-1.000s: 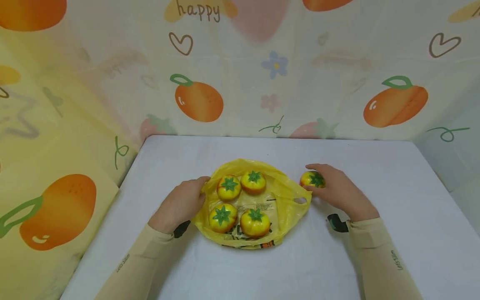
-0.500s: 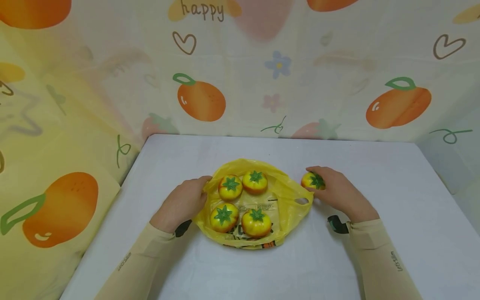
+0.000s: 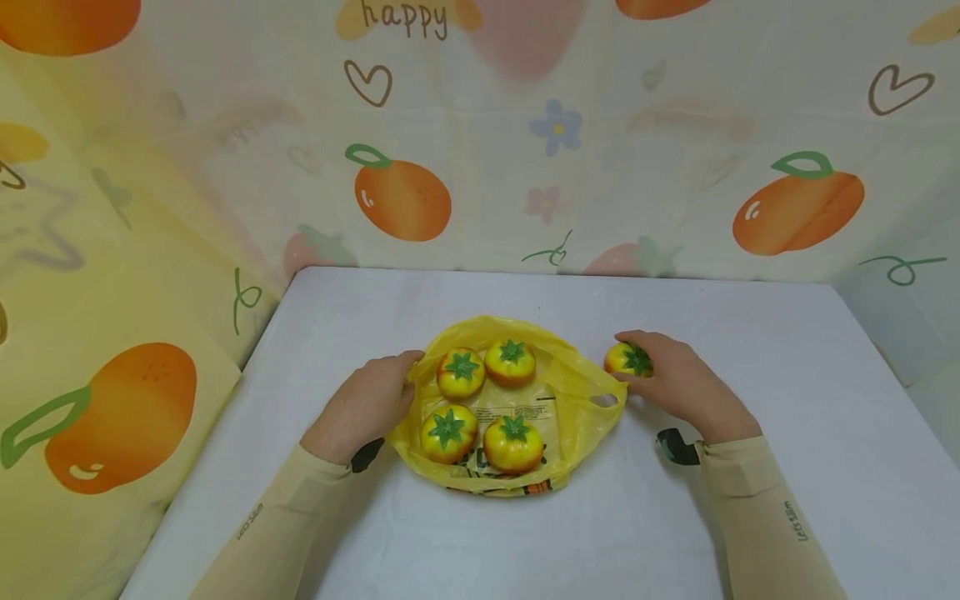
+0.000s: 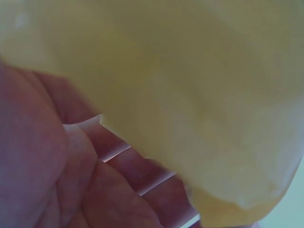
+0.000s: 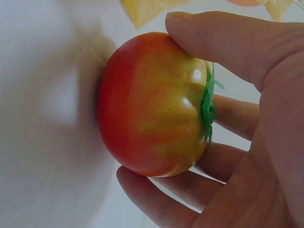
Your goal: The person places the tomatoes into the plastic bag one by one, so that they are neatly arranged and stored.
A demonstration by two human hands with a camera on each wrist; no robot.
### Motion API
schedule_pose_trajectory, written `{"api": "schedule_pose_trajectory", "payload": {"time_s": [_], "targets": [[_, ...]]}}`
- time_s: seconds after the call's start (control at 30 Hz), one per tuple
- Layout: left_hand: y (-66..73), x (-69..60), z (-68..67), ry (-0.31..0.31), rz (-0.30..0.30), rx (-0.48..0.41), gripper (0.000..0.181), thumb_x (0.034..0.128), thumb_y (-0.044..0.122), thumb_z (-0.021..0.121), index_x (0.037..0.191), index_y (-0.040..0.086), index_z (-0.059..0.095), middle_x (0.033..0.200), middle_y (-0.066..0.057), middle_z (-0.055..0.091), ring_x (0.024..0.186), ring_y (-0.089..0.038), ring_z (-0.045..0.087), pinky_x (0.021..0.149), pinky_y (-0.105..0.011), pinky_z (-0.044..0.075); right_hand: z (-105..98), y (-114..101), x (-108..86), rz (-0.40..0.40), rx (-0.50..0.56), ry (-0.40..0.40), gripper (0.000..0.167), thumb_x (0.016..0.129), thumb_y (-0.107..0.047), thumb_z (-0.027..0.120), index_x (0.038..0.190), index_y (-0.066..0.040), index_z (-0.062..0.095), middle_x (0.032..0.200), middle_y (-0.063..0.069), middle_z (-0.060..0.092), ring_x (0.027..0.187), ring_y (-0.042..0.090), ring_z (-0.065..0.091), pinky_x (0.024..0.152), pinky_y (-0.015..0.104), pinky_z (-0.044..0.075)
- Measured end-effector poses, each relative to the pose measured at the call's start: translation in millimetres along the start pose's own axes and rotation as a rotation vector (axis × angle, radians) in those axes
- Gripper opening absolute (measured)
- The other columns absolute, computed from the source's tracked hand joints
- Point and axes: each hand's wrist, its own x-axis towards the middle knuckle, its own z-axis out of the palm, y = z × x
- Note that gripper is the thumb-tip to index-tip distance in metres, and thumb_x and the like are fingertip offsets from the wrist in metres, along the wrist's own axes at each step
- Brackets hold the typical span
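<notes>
A yellow plastic bag (image 3: 577,383) lies spread on the table with its mouth up. Inside it sit several yellow-red tomatoes (image 3: 512,446) with green star-shaped tops. My left hand (image 3: 365,408) holds the bag's left edge; in the left wrist view the yellow film (image 4: 190,104) covers the fingertips. To the right of the bag, my right hand (image 3: 678,383) grips another tomato (image 3: 622,358), thumb on one side and fingers on the other. Close up in the right wrist view, this tomato (image 5: 152,104) appears to rest on the white cloth, its green top towards the palm.
A white cloth covers the table (image 3: 742,325). Behind it hangs a printed curtain (image 3: 480,108) with orange fruit and hearts, which also runs down the left side. The bag's right handle, with a hole in it, reaches close to the right hand.
Both hands, the bag and the tomatoes stay almost where they were. The head view has shifted slightly.
</notes>
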Motion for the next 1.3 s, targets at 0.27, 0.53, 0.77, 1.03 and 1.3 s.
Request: {"api": "schedule_pose_trajectory", "payload": {"time_s": [0.27, 0.53, 0.77, 1.03, 1.3], "targets": [[-0.2, 0.8, 0.4, -0.006, -0.006, -0.003, 0.048, 0.1068, 0.008, 0.053, 0.154, 0.000, 0.055, 0.146, -0.022, 0.068, 0.134, -0.040, 0.066, 0.116, -0.058, 0.052, -2, 2, -0.5, -0.016, -0.007, 0.011, 0.069, 0.101, -0.043, 0.073, 0.159, -0.012, 0.051, 0.159, 0.020, 0.056, 0.135, 0.040, 0.056, 0.115, 0.066, 0.049], [0.9, 0.5, 0.3, -0.015, -0.012, -0.012, 0.049, 0.1071, 0.008, 0.053, 0.155, 0.001, 0.054, 0.148, -0.022, 0.067, 0.136, -0.040, 0.065, 0.117, -0.058, 0.051, -8, 3, -4.6, -0.010, 0.003, 0.023, 0.077, 0.099, -0.056, 0.073, 0.159, -0.012, 0.052, 0.159, 0.021, 0.056, 0.133, 0.040, 0.057, 0.112, 0.065, 0.050], [0.1, -0.4, 0.5, -0.002, 0.000, -0.008, 0.048, 0.1069, 0.008, 0.054, 0.154, 0.000, 0.055, 0.145, -0.021, 0.068, 0.132, -0.038, 0.068, 0.114, -0.057, 0.054, -12, 2, -6.5, -0.010, 0.007, 0.025, 0.082, 0.097, -0.062, 0.072, 0.159, -0.013, 0.052, 0.158, 0.021, 0.057, 0.132, 0.039, 0.057, 0.112, 0.065, 0.050], [-0.3, 0.1, 1.0, 0.006, 0.008, -0.005, 0.048, 0.1067, 0.007, 0.054, 0.154, 0.000, 0.056, 0.144, -0.022, 0.069, 0.130, -0.038, 0.068, 0.113, -0.057, 0.055, -14, 1, -8.0, 0.003, 0.001, 0.020, 0.082, 0.097, -0.061, 0.073, 0.160, -0.012, 0.050, 0.159, 0.022, 0.056, 0.132, 0.040, 0.057, 0.111, 0.067, 0.050], [0.3, 0.4, 0.8, 0.003, 0.004, 0.007, 0.047, 0.1065, 0.007, 0.054, 0.153, -0.001, 0.056, 0.144, -0.022, 0.069, 0.130, -0.039, 0.068, 0.113, -0.057, 0.055, -16, 1, -9.8, 0.017, 0.005, 0.024, 0.081, 0.097, -0.060, 0.073, 0.160, -0.014, 0.051, 0.158, 0.020, 0.056, 0.130, 0.038, 0.056, 0.110, 0.064, 0.051]]}}
